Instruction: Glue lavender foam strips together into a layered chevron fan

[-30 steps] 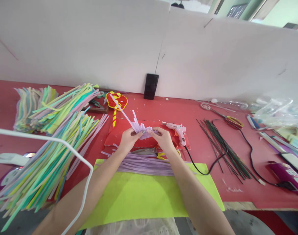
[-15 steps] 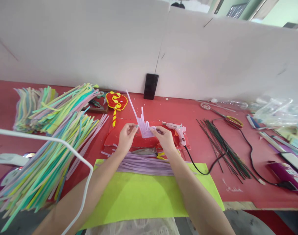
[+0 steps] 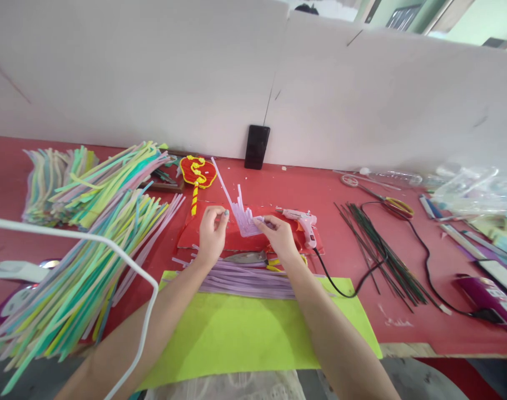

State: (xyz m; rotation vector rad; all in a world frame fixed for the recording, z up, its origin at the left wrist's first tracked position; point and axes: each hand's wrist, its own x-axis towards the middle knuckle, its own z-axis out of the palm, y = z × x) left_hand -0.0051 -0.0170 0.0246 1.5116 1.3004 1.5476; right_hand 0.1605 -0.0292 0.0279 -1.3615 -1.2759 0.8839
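While the right hand (image 3: 279,236) pinches lilac pipe cleaners (image 3: 244,222), left hand (image 3: 212,236) loosely parted, glue gun (image 3: 305,223) close by, white cable (image 3: 154,287) crossing the left forearm (image 3: 170,305).

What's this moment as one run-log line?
right hand: holds lilac piece | left hand: apart from piece, holding nothing visible | glue gun: near right hand

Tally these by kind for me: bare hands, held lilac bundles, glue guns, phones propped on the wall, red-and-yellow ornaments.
Hands: 2 (left hand, right hand)
Held lilac bundle: 1
Glue gun: 1
Propped phone: 1
Ornament: 1
Total: 6
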